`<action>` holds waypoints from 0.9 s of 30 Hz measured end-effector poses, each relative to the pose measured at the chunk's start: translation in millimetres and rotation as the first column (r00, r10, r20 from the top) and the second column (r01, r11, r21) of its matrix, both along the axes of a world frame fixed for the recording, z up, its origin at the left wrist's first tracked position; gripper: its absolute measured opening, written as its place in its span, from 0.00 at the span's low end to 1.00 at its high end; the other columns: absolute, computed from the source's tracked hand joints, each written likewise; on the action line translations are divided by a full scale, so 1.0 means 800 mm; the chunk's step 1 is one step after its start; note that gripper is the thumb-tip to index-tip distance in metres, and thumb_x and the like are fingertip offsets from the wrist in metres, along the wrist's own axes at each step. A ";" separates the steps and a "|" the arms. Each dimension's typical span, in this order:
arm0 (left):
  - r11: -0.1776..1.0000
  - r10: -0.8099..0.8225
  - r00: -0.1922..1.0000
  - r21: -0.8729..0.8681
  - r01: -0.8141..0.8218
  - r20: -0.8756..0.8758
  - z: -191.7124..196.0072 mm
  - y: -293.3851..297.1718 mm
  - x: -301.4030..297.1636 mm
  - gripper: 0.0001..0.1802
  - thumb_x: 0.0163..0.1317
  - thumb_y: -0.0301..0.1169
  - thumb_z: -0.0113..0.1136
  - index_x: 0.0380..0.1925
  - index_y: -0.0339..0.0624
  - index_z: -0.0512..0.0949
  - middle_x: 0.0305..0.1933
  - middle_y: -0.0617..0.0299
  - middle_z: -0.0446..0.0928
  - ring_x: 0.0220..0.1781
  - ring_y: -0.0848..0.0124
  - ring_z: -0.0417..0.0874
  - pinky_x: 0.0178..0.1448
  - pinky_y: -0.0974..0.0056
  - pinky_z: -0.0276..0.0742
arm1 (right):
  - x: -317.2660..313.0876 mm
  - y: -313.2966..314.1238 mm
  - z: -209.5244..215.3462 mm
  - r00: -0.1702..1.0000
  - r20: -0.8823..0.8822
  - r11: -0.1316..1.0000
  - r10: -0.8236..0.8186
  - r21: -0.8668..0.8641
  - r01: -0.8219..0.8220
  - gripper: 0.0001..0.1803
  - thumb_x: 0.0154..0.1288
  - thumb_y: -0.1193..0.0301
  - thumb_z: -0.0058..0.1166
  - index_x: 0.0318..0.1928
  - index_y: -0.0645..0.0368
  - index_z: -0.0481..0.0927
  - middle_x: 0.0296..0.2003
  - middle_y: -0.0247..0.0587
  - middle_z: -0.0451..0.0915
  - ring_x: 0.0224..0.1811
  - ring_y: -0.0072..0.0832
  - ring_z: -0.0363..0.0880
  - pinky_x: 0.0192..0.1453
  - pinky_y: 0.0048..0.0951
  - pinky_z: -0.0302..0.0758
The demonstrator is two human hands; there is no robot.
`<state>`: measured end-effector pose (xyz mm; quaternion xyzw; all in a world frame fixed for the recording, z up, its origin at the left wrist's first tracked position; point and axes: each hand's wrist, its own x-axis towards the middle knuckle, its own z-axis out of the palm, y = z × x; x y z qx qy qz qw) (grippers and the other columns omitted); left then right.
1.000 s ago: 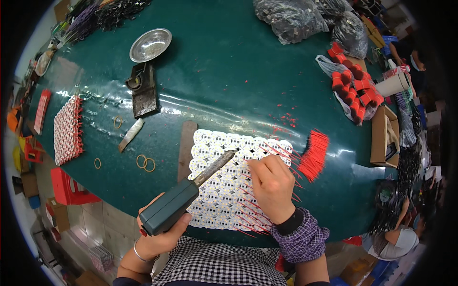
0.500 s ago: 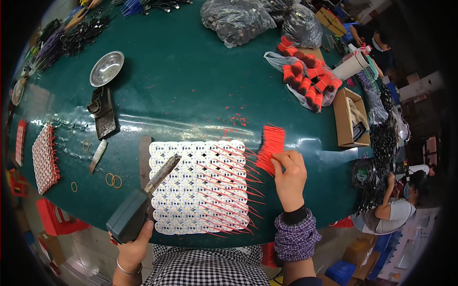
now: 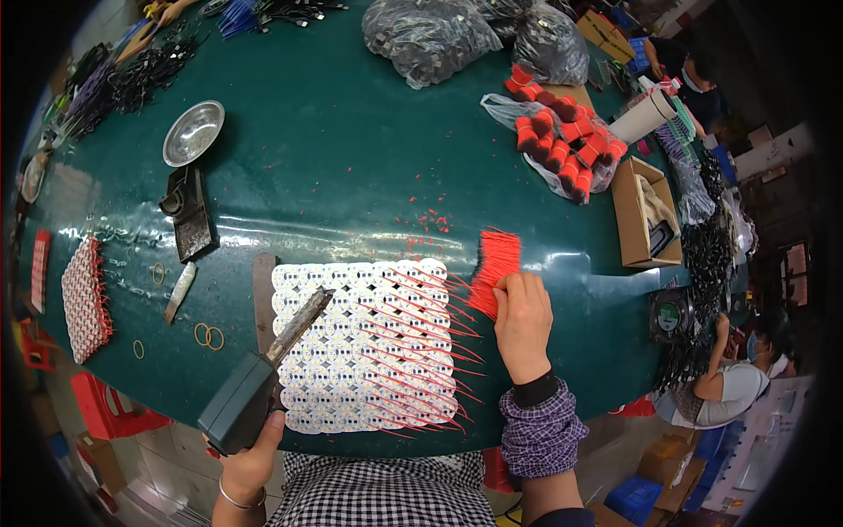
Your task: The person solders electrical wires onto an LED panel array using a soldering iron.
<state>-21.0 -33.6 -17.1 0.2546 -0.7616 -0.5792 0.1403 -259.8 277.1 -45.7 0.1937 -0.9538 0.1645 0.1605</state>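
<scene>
My left hand (image 3: 253, 455) is wrapped round the dark green grip of a soldering gun (image 3: 239, 400). Its long metal tip points up and right over a panel of round white LED boards (image 3: 320, 360). Thin red wires (image 3: 421, 356) stick out slantwise from the boards on the panel's right half. Beside the panel lies a flat bundle of cut red wires (image 3: 499, 255) with dark ends. My right hand (image 3: 524, 327) is at the bundle's lower right edge, fingers pinched together on the wires; the fingertips partly hide how many they grip.
A metal bowl (image 3: 194, 133), a black tray-like stand (image 3: 191, 220) and rubber bands (image 3: 209, 335) lie to the left, near a stack of wired boards (image 3: 85, 299). Bagged red wire bundles (image 3: 566, 140) and a cardboard box (image 3: 639, 220) are at the right. Co-workers sit farther off.
My right hand has shifted slightly left and up along the red wire bundle, its fingers drawing closer together. The soldering gun stays nearly in place over the panel.
</scene>
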 end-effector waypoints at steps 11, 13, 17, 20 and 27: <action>0.998 -0.035 0.999 0.052 0.033 0.039 0.007 -0.006 -0.003 0.23 0.61 0.18 0.68 0.57 0.30 0.78 0.36 0.60 0.82 0.25 0.79 0.75 0.27 0.72 0.69 | 0.000 -0.001 0.015 1.000 0.003 1.000 0.015 0.024 -0.015 0.08 0.64 0.81 0.59 0.43 0.62 0.77 0.38 0.46 0.75 0.43 0.46 0.77 0.46 0.43 0.76; 0.998 -0.062 0.998 0.021 0.062 -0.018 0.009 -0.003 -0.013 0.26 0.60 0.18 0.69 0.59 0.32 0.77 0.46 0.57 0.85 0.27 0.79 0.76 0.28 0.73 0.71 | 0.000 -0.002 0.032 1.000 -0.002 1.000 0.008 0.025 -0.008 0.08 0.64 0.81 0.59 0.43 0.62 0.76 0.39 0.47 0.76 0.43 0.46 0.77 0.45 0.43 0.76; 0.988 -0.140 0.990 0.072 0.139 0.003 0.019 -0.012 -0.017 0.27 0.59 0.18 0.70 0.60 0.34 0.77 0.52 0.56 0.85 0.29 0.80 0.78 0.30 0.74 0.74 | 0.008 -0.034 0.072 1.000 0.010 0.999 0.013 -0.039 -0.013 0.08 0.64 0.82 0.58 0.42 0.63 0.78 0.38 0.46 0.77 0.42 0.45 0.77 0.45 0.42 0.76; 0.984 -0.171 0.985 0.047 0.171 -0.006 0.019 -0.015 -0.014 0.27 0.59 0.19 0.70 0.60 0.35 0.78 0.52 0.56 0.85 0.30 0.80 0.79 0.31 0.74 0.75 | 0.024 -0.076 0.087 0.960 0.010 0.931 0.281 -0.247 -0.270 0.09 0.59 0.84 0.59 0.41 0.63 0.83 0.36 0.45 0.81 0.39 0.42 0.80 0.43 0.41 0.77; 0.991 -0.106 0.993 0.071 0.109 -0.056 0.037 -0.003 -0.056 0.17 0.53 0.21 0.72 0.44 0.31 0.85 0.37 0.56 0.85 0.34 0.72 0.85 0.38 0.68 0.80 | 0.037 -0.127 0.036 0.876 0.028 0.850 0.482 -0.257 -0.460 0.15 0.53 0.82 0.62 0.44 0.65 0.84 0.35 0.41 0.81 0.37 0.36 0.81 0.38 0.36 0.78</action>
